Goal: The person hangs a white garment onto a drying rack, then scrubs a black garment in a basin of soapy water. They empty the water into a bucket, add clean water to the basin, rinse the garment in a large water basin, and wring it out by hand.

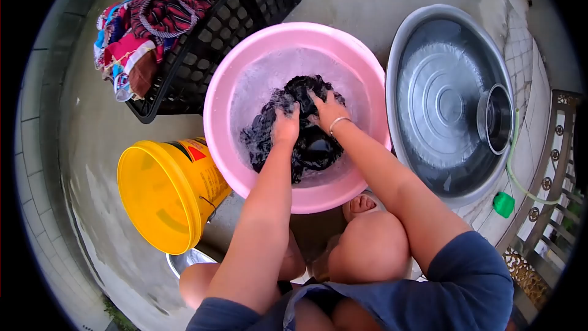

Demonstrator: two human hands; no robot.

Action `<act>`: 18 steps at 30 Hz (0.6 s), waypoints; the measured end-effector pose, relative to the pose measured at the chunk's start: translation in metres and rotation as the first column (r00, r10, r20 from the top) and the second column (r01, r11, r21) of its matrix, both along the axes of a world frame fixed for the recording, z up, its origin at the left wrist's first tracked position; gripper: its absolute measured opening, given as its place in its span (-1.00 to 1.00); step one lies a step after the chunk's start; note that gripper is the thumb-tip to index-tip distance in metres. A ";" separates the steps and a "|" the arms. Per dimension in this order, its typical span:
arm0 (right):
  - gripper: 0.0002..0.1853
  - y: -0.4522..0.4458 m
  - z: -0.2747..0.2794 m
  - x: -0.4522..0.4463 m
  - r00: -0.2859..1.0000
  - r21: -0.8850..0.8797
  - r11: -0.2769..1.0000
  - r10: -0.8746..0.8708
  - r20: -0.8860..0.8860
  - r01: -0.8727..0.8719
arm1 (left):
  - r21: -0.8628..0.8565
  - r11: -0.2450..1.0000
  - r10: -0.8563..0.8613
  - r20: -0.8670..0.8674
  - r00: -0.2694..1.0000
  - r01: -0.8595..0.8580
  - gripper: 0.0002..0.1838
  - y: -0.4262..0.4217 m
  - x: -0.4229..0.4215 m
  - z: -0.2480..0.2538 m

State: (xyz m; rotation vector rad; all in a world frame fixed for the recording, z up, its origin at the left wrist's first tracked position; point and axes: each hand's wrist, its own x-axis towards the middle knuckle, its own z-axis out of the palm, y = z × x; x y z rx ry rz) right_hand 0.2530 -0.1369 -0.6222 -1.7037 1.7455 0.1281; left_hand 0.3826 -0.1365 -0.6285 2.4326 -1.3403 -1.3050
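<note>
A wet black cloth (pixel 318 150) lies bunched up in soapy water inside a pink basin (pixel 217 116). My left hand (pixel 285 127) is closed on the cloth's middle, its fingertips partly hidden in the folds. Just to the right, my right hand (pixel 331 111), with a bracelet at the wrist, digs its curved fingers into the upper part of the same cloth. Water splashes around the left fingers. What kind of garment the cloth is, I cannot tell.
A black plastic crate (pixel 211 43) with patterned clothes (pixel 165 12) stands upper left. A yellow bucket (pixel 193 208) lies tipped at left. On the right, a large metal basin (pixel 397 98) holds water and a small metal bowl (pixel 495 119). A green hose (pixel 511 168) runs beside it.
</note>
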 end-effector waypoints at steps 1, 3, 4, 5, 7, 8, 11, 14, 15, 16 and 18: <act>-0.30 -0.004 -0.002 0.000 0.998 0.073 0.997 0.029 -0.059 -0.025 | 0.033 0.999 -0.022 -0.045 0.999 0.024 -0.23 -0.003 0.003 0.000; -0.30 -0.015 -0.002 0.001 0.995 0.118 0.993 0.024 -0.094 -0.013 | 0.017 0.999 -0.027 0.045 0.999 0.027 -0.24 -0.009 0.009 -0.010; -0.29 -0.016 -0.001 0.002 0.991 0.170 0.985 0.030 -0.130 -0.008 | -0.034 0.996 -0.084 -0.011 0.996 0.083 -0.27 -0.013 0.020 -0.020; -0.29 -0.023 0.004 0.002 0.985 0.211 0.977 0.039 -0.171 -0.002 | -0.099 0.986 -0.140 -0.067 0.988 0.133 -0.29 -0.019 0.026 -0.018; -0.66 -0.045 0.012 -0.006 0.979 0.105 0.973 0.205 0.001 -0.204 | -0.324 0.921 -0.228 -0.001 0.974 0.215 -0.44 -0.029 0.035 -0.001; -0.70 -0.047 0.022 -0.011 0.979 0.049 0.985 0.160 0.125 -0.167 | -0.315 0.943 -0.163 -0.148 0.975 0.110 -0.48 -0.034 0.037 0.024; -0.71 -0.058 0.087 -0.031 0.968 -0.069 0.970 0.237 0.086 -0.231 | -0.350 0.932 -0.060 -0.405 0.912 -0.094 -0.58 -0.054 0.054 0.093; -0.74 -0.077 0.176 -0.052 0.917 -0.213 0.975 0.141 0.374 -0.063 | -0.236 0.928 0.073 -0.646 0.760 -0.290 -0.70 -0.070 0.071 0.187; -0.76 -0.081 0.212 -0.053 0.894 -0.235 0.972 0.122 0.430 -0.019 | -0.255 0.906 0.083 -0.674 0.734 -0.337 -0.75 -0.072 0.073 0.217; -0.77 -0.081 0.245 -0.053 0.853 -0.331 0.943 0.174 0.493 0.000 | -0.235 0.907 0.057 -0.754 0.654 -0.350 -0.76 -0.072 0.073 0.250; -0.78 -0.088 0.307 -0.054 0.837 -0.490 0.871 0.285 0.468 -0.023 | -0.268 0.893 -0.021 -0.827 0.562 -0.361 -0.77 -0.075 0.074 0.312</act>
